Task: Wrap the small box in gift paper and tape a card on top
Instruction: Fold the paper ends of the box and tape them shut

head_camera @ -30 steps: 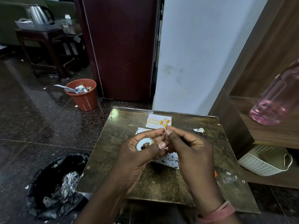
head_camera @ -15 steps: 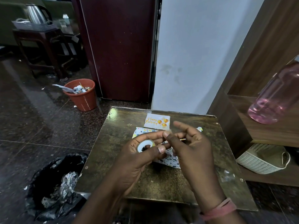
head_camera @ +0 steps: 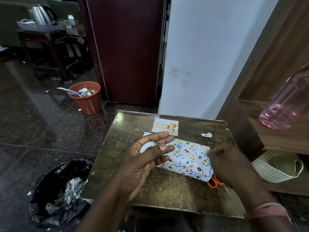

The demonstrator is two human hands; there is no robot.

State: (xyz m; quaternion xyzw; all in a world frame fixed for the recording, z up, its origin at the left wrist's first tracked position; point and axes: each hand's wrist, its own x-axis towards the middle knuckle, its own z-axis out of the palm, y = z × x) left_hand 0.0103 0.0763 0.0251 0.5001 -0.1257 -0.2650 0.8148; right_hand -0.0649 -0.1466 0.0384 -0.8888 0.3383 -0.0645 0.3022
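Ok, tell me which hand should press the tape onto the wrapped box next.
Right. The right hand is pinched at the right end of the wrapped box, seemingly holding pulled tape, though it is blurred. The left hand is occupied holding the tape roll above the table.

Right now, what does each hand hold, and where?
Left hand: tape roll, pinched at its rim. Right hand: blurred; whether it holds anything cannot be told.

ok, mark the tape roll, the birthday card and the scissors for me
tape roll [head_camera: 147, 147], head view: pale face of the roll, in the left hand.
birthday card [head_camera: 165, 125], head view: middle of its printed face.
scissors [head_camera: 215, 183], head view: orange handle showing beneath the wrapped box.
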